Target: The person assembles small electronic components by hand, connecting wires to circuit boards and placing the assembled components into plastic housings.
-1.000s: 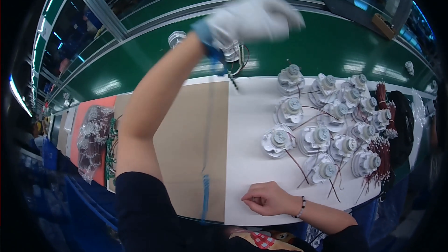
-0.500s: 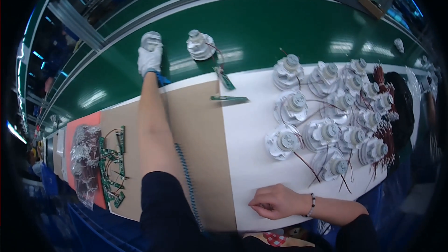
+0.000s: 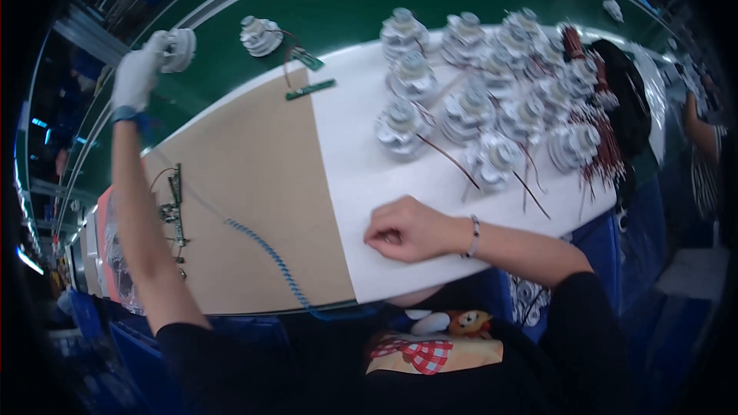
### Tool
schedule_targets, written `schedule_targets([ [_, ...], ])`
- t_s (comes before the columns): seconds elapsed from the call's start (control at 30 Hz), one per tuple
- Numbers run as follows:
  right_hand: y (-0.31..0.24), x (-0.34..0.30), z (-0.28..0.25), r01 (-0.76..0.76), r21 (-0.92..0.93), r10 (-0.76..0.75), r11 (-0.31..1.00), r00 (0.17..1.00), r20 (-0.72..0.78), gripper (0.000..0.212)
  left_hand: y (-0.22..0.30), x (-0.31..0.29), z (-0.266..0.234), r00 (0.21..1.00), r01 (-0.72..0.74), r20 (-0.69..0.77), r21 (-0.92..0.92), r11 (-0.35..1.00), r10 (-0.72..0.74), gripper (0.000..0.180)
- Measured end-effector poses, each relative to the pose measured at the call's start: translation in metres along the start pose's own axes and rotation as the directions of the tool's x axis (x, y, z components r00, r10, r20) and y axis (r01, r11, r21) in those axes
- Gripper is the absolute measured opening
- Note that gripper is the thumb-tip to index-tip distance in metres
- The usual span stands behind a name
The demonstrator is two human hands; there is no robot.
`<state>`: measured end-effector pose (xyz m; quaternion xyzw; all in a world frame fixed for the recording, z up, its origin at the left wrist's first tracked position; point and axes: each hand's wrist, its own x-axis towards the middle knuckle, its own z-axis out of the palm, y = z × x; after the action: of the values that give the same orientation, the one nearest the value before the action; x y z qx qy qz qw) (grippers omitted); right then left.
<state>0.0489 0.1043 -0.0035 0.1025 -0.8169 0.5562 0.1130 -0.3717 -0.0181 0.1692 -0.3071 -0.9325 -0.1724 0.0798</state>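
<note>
My left hand (image 3: 137, 78), in a white glove with a blue wrist strap, reaches out over the green belt at the far left. Its fingers are closed on a white motor unit (image 3: 179, 51). A second motor unit (image 3: 260, 36) stands on the belt to its right, wired to a small green circuit board (image 3: 305, 58). A narrow green board (image 3: 310, 90) lies nearby at the edge of the brown sheet. My bare right hand (image 3: 407, 229) rests loosely fisted on the white sheet (image 3: 346, 184), with nothing visible in it.
Several motor units (image 3: 469, 111) with trailing wires crowd the right side. Beyond them lie bundles of red-brown wires (image 3: 603, 138) and a black bag (image 3: 621, 81). Green boards (image 3: 178, 204) lie on the brown sheet (image 3: 238, 154), near a blue coiled cord (image 3: 280, 265). Another person's arm (image 3: 701, 127) shows far right.
My left hand has swung further left with the motor unit, now turned sideways. The view has shifted, so the table's contents sit higher and further left. My right hand stays fisted.
</note>
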Motion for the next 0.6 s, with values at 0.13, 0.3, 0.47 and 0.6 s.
schedule_targets([
  [0.13,0.001,0.006,-0.003,0.085,0.017,-0.085,0.996,0.996,0.029,0.007,0.098,-0.112,-0.062,0.978,-0.006,0.203,-0.186,0.983,0.044,0.049],
  [0.3,-0.024,-0.032,-0.026,-0.053,-0.123,0.069,0.991,0.989,0.128,0.014,0.169,-0.231,-0.009,0.804,-0.446,0.435,-0.011,0.895,0.406,0.042],
  [0.47,-0.066,-0.097,-0.055,-0.223,-0.046,0.199,0.974,0.931,-0.305,0.013,0.159,-0.282,0.048,0.833,-0.448,0.356,-0.016,0.894,0.424,0.047],
  [0.6,-0.052,-0.173,-0.115,-0.722,-0.398,-0.225,0.566,0.330,-0.917,0.008,0.189,-0.288,0.060,0.825,-0.501,0.230,-0.126,0.856,0.517,0.049],
])
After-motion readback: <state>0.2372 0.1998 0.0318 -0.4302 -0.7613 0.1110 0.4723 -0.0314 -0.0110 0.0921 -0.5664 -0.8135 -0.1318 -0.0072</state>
